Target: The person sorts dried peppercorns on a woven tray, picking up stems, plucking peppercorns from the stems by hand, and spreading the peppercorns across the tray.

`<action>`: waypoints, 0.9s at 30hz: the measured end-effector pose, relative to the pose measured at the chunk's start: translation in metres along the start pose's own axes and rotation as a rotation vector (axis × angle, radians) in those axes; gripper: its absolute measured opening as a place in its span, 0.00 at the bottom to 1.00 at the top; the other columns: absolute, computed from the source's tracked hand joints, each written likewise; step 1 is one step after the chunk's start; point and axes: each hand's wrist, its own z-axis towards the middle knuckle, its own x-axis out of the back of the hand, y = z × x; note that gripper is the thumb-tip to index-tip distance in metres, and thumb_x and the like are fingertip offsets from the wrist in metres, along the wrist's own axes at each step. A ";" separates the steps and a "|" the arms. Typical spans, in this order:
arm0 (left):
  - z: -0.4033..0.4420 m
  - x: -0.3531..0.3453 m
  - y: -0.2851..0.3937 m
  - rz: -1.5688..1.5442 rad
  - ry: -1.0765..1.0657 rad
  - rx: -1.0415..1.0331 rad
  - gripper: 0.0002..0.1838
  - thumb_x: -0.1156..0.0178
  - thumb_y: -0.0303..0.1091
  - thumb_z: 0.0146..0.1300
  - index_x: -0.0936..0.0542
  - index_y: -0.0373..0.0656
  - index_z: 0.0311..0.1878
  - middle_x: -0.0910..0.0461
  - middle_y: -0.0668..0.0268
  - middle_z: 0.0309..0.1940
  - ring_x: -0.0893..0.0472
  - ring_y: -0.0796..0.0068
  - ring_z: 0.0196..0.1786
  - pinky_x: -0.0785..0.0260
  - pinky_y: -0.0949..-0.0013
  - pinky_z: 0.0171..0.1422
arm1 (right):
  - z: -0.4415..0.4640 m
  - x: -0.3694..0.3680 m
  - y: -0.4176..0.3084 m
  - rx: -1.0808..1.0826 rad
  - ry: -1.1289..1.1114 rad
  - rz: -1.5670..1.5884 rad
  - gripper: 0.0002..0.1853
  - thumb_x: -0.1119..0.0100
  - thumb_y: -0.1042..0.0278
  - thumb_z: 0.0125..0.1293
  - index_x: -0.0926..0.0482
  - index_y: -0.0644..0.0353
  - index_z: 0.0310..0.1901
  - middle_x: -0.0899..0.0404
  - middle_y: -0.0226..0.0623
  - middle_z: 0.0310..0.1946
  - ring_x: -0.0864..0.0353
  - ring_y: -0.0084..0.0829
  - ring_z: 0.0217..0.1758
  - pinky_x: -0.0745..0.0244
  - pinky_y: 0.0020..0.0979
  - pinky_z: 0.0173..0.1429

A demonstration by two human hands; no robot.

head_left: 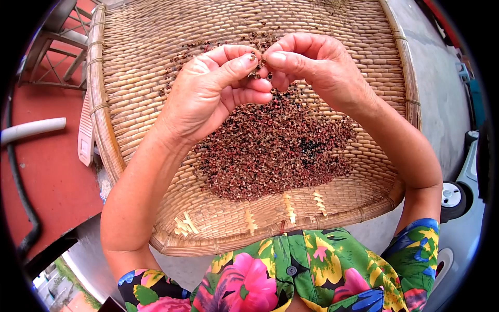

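Note:
Both hands are raised over a large woven tray (135,109), close together near its upper middle. My left hand (223,78) pinches a small brown sprig (254,70) with dried husks between thumb and forefinger. My right hand (301,60) meets it from the other side, thumb and forefinger pressed together at the same sprig. Below them, a pile of small reddish-brown husks and black seeds (275,151) spreads over the tray's middle, with more scattered bits behind the hands.
A metal-framed stool (62,39) stands at the upper left on a red surface (47,171). A white pipe (39,129) and a pink slotted piece (86,132) lie left of the tray. A wheeled light-blue object (470,192) is at the right.

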 end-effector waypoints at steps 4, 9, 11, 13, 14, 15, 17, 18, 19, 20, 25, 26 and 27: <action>-0.001 -0.001 0.000 -0.009 0.004 0.012 0.09 0.47 0.31 0.61 0.28 0.38 0.43 0.24 0.64 0.31 0.21 0.77 0.32 0.22 0.74 0.37 | 0.000 0.000 0.000 0.018 -0.020 -0.005 0.11 0.42 0.62 0.59 0.22 0.62 0.35 0.22 0.30 0.25 0.26 0.17 0.27 0.28 0.20 0.33; 0.000 -0.001 0.001 -0.064 -0.015 0.010 0.09 0.47 0.31 0.61 0.28 0.35 0.41 0.22 0.62 0.30 0.21 0.76 0.31 0.23 0.71 0.39 | 0.000 0.001 0.000 0.016 -0.029 -0.019 0.11 0.42 0.62 0.59 0.23 0.63 0.35 0.22 0.30 0.27 0.26 0.16 0.28 0.28 0.19 0.34; 0.000 0.000 0.001 -0.069 -0.016 0.011 0.09 0.47 0.31 0.61 0.28 0.35 0.41 0.22 0.62 0.30 0.20 0.76 0.31 0.23 0.71 0.38 | -0.001 0.000 -0.001 0.021 -0.031 -0.005 0.11 0.42 0.63 0.59 0.23 0.63 0.35 0.22 0.30 0.27 0.26 0.16 0.28 0.29 0.19 0.34; 0.000 0.000 0.001 -0.076 -0.022 0.009 0.10 0.47 0.31 0.61 0.28 0.35 0.41 0.22 0.62 0.30 0.20 0.76 0.31 0.23 0.71 0.38 | -0.002 -0.002 -0.002 0.028 -0.032 0.008 0.11 0.42 0.63 0.59 0.23 0.63 0.35 0.22 0.30 0.27 0.26 0.16 0.28 0.29 0.19 0.34; 0.000 0.000 0.001 -0.077 -0.021 0.009 0.10 0.47 0.31 0.61 0.28 0.35 0.41 0.22 0.62 0.30 0.20 0.76 0.31 0.23 0.71 0.38 | -0.002 -0.004 -0.003 0.038 -0.009 0.015 0.11 0.42 0.63 0.59 0.23 0.64 0.36 0.22 0.30 0.27 0.26 0.16 0.28 0.29 0.18 0.33; 0.000 0.000 0.002 -0.069 -0.019 0.009 0.10 0.47 0.31 0.61 0.28 0.35 0.42 0.22 0.62 0.30 0.20 0.75 0.31 0.23 0.71 0.38 | -0.002 -0.005 -0.003 0.049 0.015 0.022 0.11 0.42 0.63 0.59 0.23 0.64 0.36 0.23 0.29 0.27 0.26 0.16 0.28 0.29 0.18 0.33; 0.000 0.000 0.001 -0.062 -0.018 0.010 0.10 0.46 0.31 0.61 0.28 0.35 0.42 0.22 0.62 0.30 0.20 0.75 0.31 0.23 0.71 0.38 | -0.001 -0.006 -0.001 0.067 0.043 0.029 0.11 0.42 0.63 0.58 0.23 0.63 0.36 0.23 0.28 0.26 0.27 0.15 0.28 0.30 0.17 0.32; 0.000 -0.001 0.000 -0.057 -0.009 0.009 0.09 0.47 0.31 0.61 0.28 0.37 0.42 0.23 0.63 0.30 0.21 0.76 0.31 0.22 0.72 0.37 | -0.001 -0.006 0.000 0.085 0.071 0.036 0.11 0.42 0.63 0.58 0.23 0.63 0.36 0.23 0.27 0.26 0.27 0.15 0.27 0.30 0.16 0.31; 0.000 -0.001 -0.001 -0.052 0.001 0.008 0.09 0.47 0.31 0.61 0.28 0.39 0.42 0.24 0.64 0.31 0.21 0.77 0.31 0.22 0.74 0.36 | 0.000 -0.004 0.000 0.085 0.071 0.036 0.11 0.42 0.63 0.58 0.23 0.63 0.36 0.23 0.27 0.26 0.27 0.15 0.27 0.30 0.16 0.31; -0.001 -0.002 0.000 -0.052 0.002 0.008 0.09 0.47 0.31 0.61 0.28 0.39 0.42 0.24 0.64 0.31 0.21 0.77 0.31 0.22 0.74 0.36 | 0.000 -0.001 -0.001 0.082 0.097 -0.020 0.11 0.41 0.63 0.58 0.23 0.63 0.36 0.24 0.27 0.25 0.28 0.14 0.26 0.31 0.16 0.30; -0.001 -0.002 0.000 0.007 0.024 -0.001 0.09 0.46 0.31 0.61 0.28 0.39 0.43 0.24 0.64 0.31 0.22 0.77 0.31 0.23 0.73 0.36 | -0.001 -0.001 -0.003 0.037 0.110 -0.094 0.11 0.40 0.61 0.57 0.22 0.61 0.34 0.25 0.25 0.23 0.30 0.12 0.23 0.32 0.15 0.27; -0.001 -0.002 0.000 0.006 0.024 -0.001 0.09 0.46 0.31 0.61 0.28 0.39 0.43 0.24 0.64 0.31 0.22 0.77 0.31 0.23 0.73 0.36 | -0.001 -0.003 -0.004 0.046 0.105 -0.080 0.12 0.40 0.61 0.57 0.22 0.61 0.34 0.25 0.24 0.22 0.30 0.12 0.23 0.32 0.15 0.27; 0.000 -0.002 0.000 0.012 0.007 -0.002 0.09 0.46 0.31 0.61 0.28 0.40 0.42 0.24 0.64 0.31 0.22 0.77 0.31 0.22 0.73 0.36 | -0.001 -0.005 -0.005 0.055 0.100 -0.067 0.12 0.40 0.60 0.57 0.21 0.61 0.33 0.25 0.24 0.22 0.30 0.12 0.23 0.32 0.15 0.27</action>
